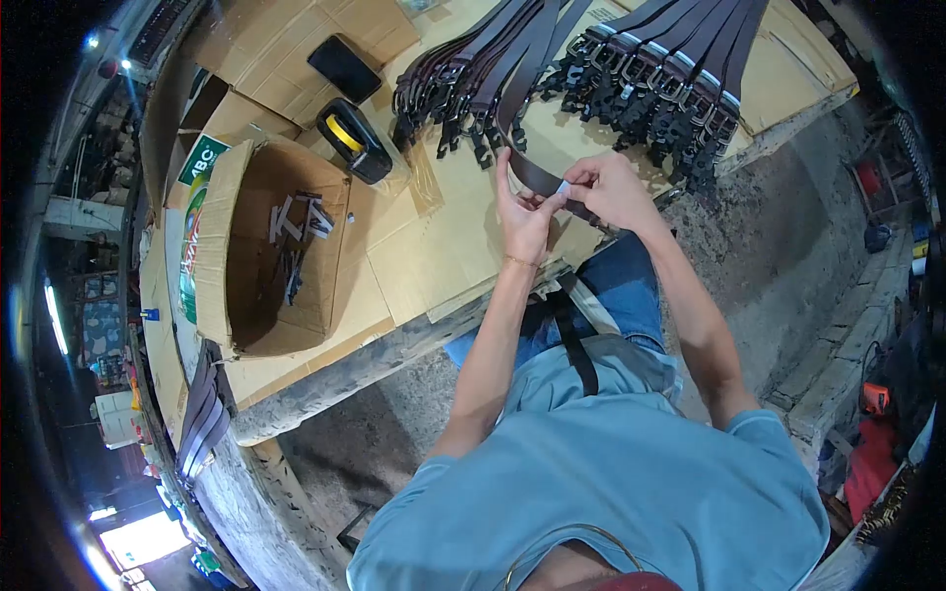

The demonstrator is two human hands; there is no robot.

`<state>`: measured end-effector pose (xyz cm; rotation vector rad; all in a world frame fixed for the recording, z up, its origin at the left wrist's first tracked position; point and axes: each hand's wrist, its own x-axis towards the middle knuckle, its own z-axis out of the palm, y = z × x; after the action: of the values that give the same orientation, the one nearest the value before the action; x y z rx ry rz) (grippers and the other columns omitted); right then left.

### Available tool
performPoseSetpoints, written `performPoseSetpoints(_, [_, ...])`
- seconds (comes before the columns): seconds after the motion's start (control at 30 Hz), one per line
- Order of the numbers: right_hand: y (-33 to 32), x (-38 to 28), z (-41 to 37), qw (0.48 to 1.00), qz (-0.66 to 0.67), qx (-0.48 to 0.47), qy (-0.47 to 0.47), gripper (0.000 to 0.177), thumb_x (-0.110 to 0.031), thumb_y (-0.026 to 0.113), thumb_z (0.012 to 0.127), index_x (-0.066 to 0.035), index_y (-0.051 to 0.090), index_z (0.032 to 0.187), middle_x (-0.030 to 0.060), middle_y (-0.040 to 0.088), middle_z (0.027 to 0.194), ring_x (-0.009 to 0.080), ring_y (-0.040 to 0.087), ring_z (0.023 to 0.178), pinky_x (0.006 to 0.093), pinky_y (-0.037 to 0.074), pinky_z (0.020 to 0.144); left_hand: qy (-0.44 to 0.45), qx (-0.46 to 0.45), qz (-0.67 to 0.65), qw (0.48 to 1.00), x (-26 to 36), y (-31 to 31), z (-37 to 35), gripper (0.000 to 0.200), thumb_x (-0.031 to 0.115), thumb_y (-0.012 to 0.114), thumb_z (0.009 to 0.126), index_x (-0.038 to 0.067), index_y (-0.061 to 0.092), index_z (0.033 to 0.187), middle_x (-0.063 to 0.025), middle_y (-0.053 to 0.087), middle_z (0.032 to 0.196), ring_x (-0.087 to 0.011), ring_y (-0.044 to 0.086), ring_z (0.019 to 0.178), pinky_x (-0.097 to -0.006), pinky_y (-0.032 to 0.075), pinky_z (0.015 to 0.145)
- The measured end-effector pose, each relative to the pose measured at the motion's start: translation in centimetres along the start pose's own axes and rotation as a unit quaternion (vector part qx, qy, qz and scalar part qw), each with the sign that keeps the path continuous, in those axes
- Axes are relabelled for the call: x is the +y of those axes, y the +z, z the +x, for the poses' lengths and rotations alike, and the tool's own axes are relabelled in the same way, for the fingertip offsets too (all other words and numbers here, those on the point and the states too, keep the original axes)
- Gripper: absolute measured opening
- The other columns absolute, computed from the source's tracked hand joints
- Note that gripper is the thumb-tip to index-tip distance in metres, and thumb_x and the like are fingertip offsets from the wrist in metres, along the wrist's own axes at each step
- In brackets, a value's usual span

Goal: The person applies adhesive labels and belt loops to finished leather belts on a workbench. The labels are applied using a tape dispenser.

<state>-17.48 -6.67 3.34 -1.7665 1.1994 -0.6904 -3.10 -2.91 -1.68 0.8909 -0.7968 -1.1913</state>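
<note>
My left hand [522, 212] and my right hand [611, 187] meet over a dark brown belt [537, 175] that lies on the cardboard-covered bench [443, 246]. Both hands pinch the belt, and a small white tag [563, 188] shows between the fingers. The belt runs from the pile at the back, under my hands, and hangs down over the bench edge towards my lap [576, 345].
Two rows of dark belts with metal buckles [631, 69] lie at the back of the bench. An open cardboard box [271, 246] with small white pieces stands at the left. A black and yellow tape dispenser [353, 140] and a black pad [344, 67] lie behind it. More belts [202, 409] hang at the left.
</note>
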Motion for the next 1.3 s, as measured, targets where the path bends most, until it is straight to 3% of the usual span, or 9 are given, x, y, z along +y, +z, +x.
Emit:
performPoseSetpoints(0.1, [-0.3, -0.8, -0.1, 1.0, -0.022, -0.005, -0.005, 0.02, -0.012, 0.067, 0.076, 0.001, 0.068, 0.09, 0.0114, 0.068, 0.076, 0.015, 0.063, 0.066, 0.0286, 0.048, 0.063, -0.031, -0.023, -0.03, 0.999, 0.7, -0.9, -0.7, 0.091, -0.017, 0.06, 0.07, 0.016, 0.016, 0.142, -0.0094, 0.061, 0.089, -0.0135, 0.061, 0.074, -0.0257, 0.053, 0.062])
performPoseSetpoints(0.17, [-1.7, 0.2, 0.4, 0.966, 0.162, -0.202, -0.022, 0.021, -0.019, 0.066, 0.082, 0.0, 0.067, 0.091, 0.0028, 0.064, 0.075, 0.0102, 0.056, 0.065, 0.0264, 0.045, 0.061, -0.068, -0.039, -0.099, 0.992, 1.2, -2.3, -1.6, 0.089, -0.017, 0.06, 0.071, 0.016, 0.016, 0.142, -0.0093, 0.06, 0.087, -0.0144, 0.061, 0.074, -0.0264, 0.053, 0.062])
performPoseSetpoints(0.27, [-1.5, 1.0, 2.0, 0.976, 0.083, -0.201, 0.002, 0.026, -0.025, 0.063, 0.086, -0.001, 0.066, 0.093, -0.0007, 0.06, 0.074, 0.0085, 0.052, 0.062, 0.0265, 0.044, 0.06, -0.121, -0.079, -0.248, 0.958, 0.9, -4.0, -3.3, 0.081, -0.008, 0.059, 0.075, 0.016, 0.02, 0.141, -0.0113, 0.058, 0.087, -0.0174, 0.061, 0.072, -0.028, 0.052, 0.063])
performPoseSetpoints(0.37, [2.1, 1.5, 2.6, 0.952, 0.194, -0.234, 0.047, 0.027, -0.028, 0.062, 0.086, -0.001, 0.063, 0.089, -0.0012, 0.056, 0.07, 0.0074, 0.048, 0.06, 0.0242, 0.039, 0.055, -0.192, -0.181, -0.5, 0.825, -2.4, -3.9, -3.6, 0.035, 0.022, 0.047, 0.093, 0.002, 0.045, 0.121, -0.011, 0.057, 0.095, -0.0178, 0.051, 0.076, -0.0293, 0.045, 0.067])
performPoseSetpoints(0.53, [4.7, 0.1, 1.2, 0.849, 0.469, -0.185, 0.155, 0.017, -0.021, 0.059, 0.088, -0.004, 0.058, 0.089, -0.0016, 0.056, 0.07, 0.0062, 0.051, 0.057, 0.0194, 0.043, 0.052, -0.185, -0.079, -0.516, 0.833, 1.9, -2.5, -5.8, 0.041, 0.024, 0.045, 0.093, 0.001, 0.04, 0.127, -0.0164, 0.057, 0.112, -0.0226, 0.057, 0.085, -0.0337, 0.05, 0.072])
performPoseSetpoints(0.63, [4.8, -1.3, 0.4, 0.839, 0.522, -0.101, 0.119, 0.015, -0.019, 0.06, 0.087, -0.005, 0.059, 0.092, -0.0011, 0.058, 0.073, 0.0063, 0.054, 0.06, 0.0199, 0.044, 0.054, -0.077, -0.018, -0.253, 0.964, 3.1, -1.6, -8.0, 0.039, 0.027, 0.044, 0.095, 0.003, 0.045, 0.125, -0.0164, 0.056, 0.114, -0.0265, 0.059, 0.095, -0.038, 0.054, 0.072])
performPoseSetpoints(0.73, [5.2, 0.1, 1.2, 0.858, 0.499, -0.093, 0.072, 0.015, -0.019, 0.061, 0.086, -0.006, 0.059, 0.094, -0.0004, 0.06, 0.076, 0.0057, 0.055, 0.063, 0.0206, 0.044, 0.056, -0.159, -0.038, -0.351, 0.922, 2.7, -2.5, -9.0, 0.042, 0.032, 0.045, 0.094, 0.001, 0.042, 0.123, -0.0175, 0.053, 0.111, -0.0283, 0.061, 0.086, -0.0333, 0.055, 0.068])
performPoseSetpoints(0.97, [4.2, 0.5, 1.3, 0.865, 0.489, -0.09, 0.062, 0.011, -0.017, 0.063, 0.085, -0.007, 0.061, 0.088, -0.0022, 0.061, 0.078, 0.0034, 0.055, 0.066, 0.0188, 0.041, 0.056, -0.135, 0.014, -0.41, 0.902, 1.7, -1.2, -9.6, 0.043, 0.037, 0.042, 0.095, 0.0, 0.046, 0.116, -0.0175, 0.057, 0.105, -0.0271, 0.06, 0.089, -0.0355, 0.055, 0.071])
performPoseSetpoints(1.3, [3.8, 0.0, 0.3, 0.869, 0.48, -0.092, 0.073, 0.009, -0.016, 0.064, 0.084, -0.008, 0.059, 0.082, -0.0009, 0.061, 0.077, 0.0045, 0.056, 0.067, 0.0184, 0.042, 0.059, -0.243, -0.038, -0.294, 0.924, 2.8, -1.6, -7.3, 0.059, 0.05, 0.04, 0.092, -0.004, 0.05, 0.111, -0.0144, 0.06, 0.096, -0.0221, 0.061, 0.08, -0.0306, 0.054, 0.067])
